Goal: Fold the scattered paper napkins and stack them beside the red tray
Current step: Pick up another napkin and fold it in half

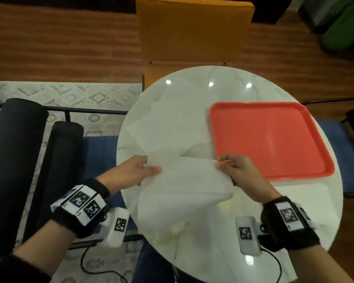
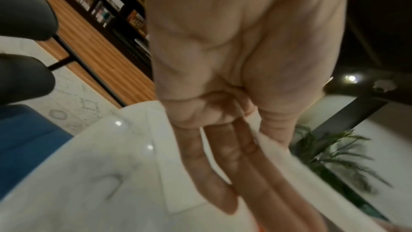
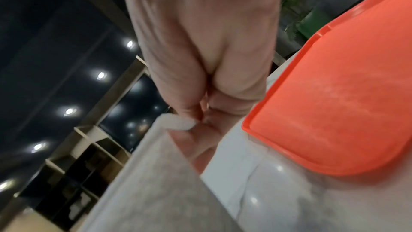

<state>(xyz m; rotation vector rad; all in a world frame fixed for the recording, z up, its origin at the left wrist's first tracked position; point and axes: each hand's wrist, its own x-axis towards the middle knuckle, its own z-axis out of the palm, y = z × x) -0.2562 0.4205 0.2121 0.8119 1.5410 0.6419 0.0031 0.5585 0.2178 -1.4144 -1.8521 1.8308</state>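
A large white paper napkin (image 1: pixel 184 186) hangs lifted above the round marble table (image 1: pixel 223 242), held by its two upper corners. My left hand (image 1: pixel 139 170) pinches the left corner between thumb and fingers; in the left wrist view the napkin (image 2: pixel 312 188) lies between the thumb and the straight fingers (image 2: pixel 223 165). My right hand (image 1: pixel 235 168) pinches the right corner, seen as a folded white edge (image 3: pixel 176 123) at the fingertips. The red tray (image 1: pixel 270 137) lies empty at the right. Other white napkins (image 1: pixel 168 123) lie spread flat left of the tray.
An orange chair (image 1: pixel 192 31) stands behind the table. Black cushions (image 1: pixel 14 152) and a blue seat (image 1: pixel 102 152) are at the left. Another napkin (image 1: pixel 307 184) pokes out under the tray's near edge. A patterned rug (image 1: pixel 70 94) covers the floor at the left.
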